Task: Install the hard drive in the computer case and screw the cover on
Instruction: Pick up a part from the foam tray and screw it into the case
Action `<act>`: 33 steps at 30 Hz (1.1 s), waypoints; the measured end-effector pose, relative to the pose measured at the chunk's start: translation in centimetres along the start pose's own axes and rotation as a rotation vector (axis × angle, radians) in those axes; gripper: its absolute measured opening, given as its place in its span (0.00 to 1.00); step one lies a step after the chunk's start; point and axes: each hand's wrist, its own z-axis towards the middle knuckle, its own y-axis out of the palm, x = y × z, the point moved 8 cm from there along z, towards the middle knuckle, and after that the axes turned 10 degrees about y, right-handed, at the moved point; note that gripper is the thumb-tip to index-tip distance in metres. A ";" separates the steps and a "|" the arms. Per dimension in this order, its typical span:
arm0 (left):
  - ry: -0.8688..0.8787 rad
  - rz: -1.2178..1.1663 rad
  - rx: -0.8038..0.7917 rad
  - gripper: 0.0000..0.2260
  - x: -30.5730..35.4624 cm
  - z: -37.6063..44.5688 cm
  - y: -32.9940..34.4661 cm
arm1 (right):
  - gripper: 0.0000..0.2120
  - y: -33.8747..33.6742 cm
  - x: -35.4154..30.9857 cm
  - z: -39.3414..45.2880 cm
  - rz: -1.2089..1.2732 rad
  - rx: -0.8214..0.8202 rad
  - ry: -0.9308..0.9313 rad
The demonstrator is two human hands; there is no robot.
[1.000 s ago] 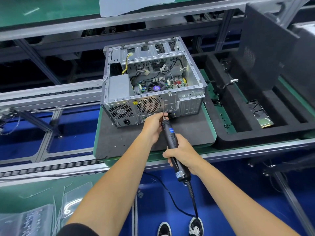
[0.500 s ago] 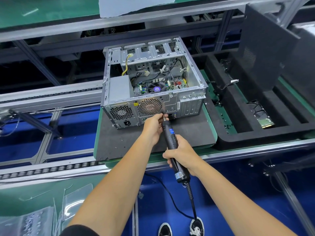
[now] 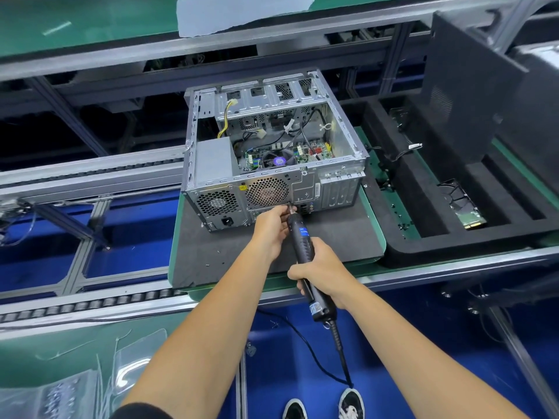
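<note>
1 PC case (image 3: 272,164), 1 screwdriver (image 3: 305,252), 2 hands, 2 shoes.

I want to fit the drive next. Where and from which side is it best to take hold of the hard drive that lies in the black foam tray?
The hard drive lies flat in a narrow slot of the black foam tray, so only its top is exposed. Probably best to come straight down from above and pinch its two long side edges, avoiding the green circuit board end nearest the person. Both hands are busy now.

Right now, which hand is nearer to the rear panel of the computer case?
Left. The left hand pinches the screwdriver tip right at the rear panel; the right hand grips the handle, lower and farther back.
</note>
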 end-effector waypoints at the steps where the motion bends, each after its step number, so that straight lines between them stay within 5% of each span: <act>1: 0.003 0.005 -0.003 0.08 0.1 0.0 0.1 | 0.21 0.0 0.0 -0.1 0.006 -0.004 0.004; 14: 0.054 0.215 0.049 0.08 0.7 0.1 1.4 | 0.17 -1.6 0.2 -2.2 0.086 0.003 0.022; 25: 0.051 0.309 -0.261 0.07 -1.3 -2.0 17.9 | 0.17 -14.4 0.7 -6.3 0.158 0.247 -0.001; 33: 0.150 0.461 -0.306 0.09 -1.9 2.6 26.8 | 0.14 -25.2 -1.8 -1.9 0.097 0.278 -0.024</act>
